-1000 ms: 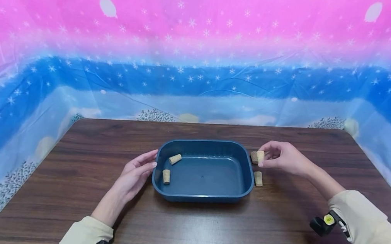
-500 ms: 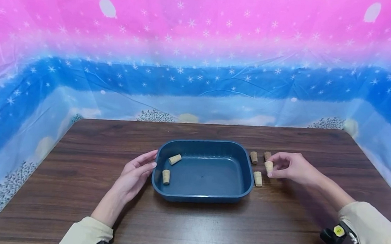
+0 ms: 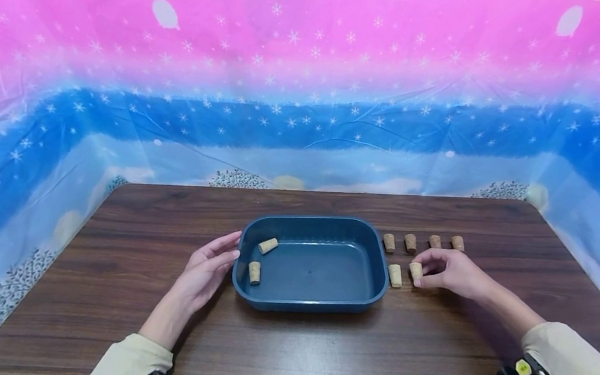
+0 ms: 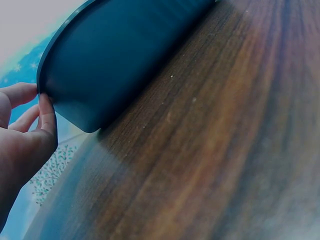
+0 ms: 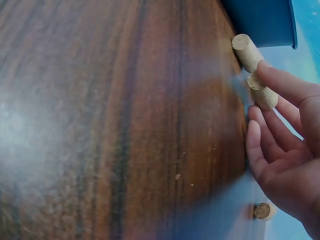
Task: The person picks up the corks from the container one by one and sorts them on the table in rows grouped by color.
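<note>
My right hand (image 3: 455, 274) pinches a pale tapered cork (image 3: 416, 271) between thumb and fingers, wider end up, close over the table. In the right wrist view the held cork (image 5: 263, 94) sits beside another pale cork (image 5: 247, 52), which stands by the basin. The head view shows that standing cork (image 3: 395, 275) to the left of the held one. My left hand (image 3: 211, 269) touches the left end of the dark blue rectangular basin (image 3: 308, 307) with its fingertips. From the left wrist, thumb and finger (image 4: 46, 112) meet the basin's rim.
Inside the basin lie two corks, one (image 3: 268, 245) near the back left and another (image 3: 254, 273) before it. Behind my right hand several corks stand in a row, from one (image 3: 389, 243) by the basin to one (image 3: 457, 243) farther right. A dark wooden table (image 3: 285, 353) carries everything.
My right hand, holding the pale cork, has moved from the back row toward me and right, now beside the front cork. More back-row corks show. The left hand stays at the basin.
</note>
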Demonstrator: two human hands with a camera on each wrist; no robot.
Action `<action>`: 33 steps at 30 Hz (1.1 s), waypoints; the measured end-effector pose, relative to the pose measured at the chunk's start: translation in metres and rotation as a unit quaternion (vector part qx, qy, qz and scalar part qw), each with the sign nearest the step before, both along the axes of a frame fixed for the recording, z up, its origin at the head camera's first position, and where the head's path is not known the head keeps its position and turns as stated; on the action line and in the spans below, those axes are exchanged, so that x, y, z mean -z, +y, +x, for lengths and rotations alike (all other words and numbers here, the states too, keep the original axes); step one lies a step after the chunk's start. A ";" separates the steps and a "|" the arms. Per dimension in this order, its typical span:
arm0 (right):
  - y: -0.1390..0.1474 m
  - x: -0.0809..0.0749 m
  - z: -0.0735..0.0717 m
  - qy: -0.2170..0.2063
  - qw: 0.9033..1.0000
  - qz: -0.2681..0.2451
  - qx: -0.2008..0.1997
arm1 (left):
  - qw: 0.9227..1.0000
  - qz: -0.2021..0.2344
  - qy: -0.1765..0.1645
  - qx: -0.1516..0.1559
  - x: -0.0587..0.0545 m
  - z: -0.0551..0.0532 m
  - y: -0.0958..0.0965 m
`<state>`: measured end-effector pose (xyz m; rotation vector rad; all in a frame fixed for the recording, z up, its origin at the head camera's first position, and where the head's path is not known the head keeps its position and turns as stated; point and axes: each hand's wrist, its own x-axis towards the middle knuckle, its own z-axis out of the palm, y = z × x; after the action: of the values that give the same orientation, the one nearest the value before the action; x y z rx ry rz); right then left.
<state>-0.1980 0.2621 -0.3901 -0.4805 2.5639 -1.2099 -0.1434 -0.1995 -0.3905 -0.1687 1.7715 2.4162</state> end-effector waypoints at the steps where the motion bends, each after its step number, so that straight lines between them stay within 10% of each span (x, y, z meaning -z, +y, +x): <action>1: 0.000 0.001 0.000 0.002 1.000 -0.001 0.001 | 1.000 0.000 0.000 0.000 0.000 0.000 0.000; 33: 0.001 0.006 0.003 0.043 0.998 0.041 -0.015 | 1.000 -0.007 -0.001 0.004 -0.002 0.002 0.000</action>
<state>-0.1945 0.2632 -0.3965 -0.5626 2.6552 -1.0906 -0.1415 -0.1999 -0.3886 -0.1641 1.7858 2.3978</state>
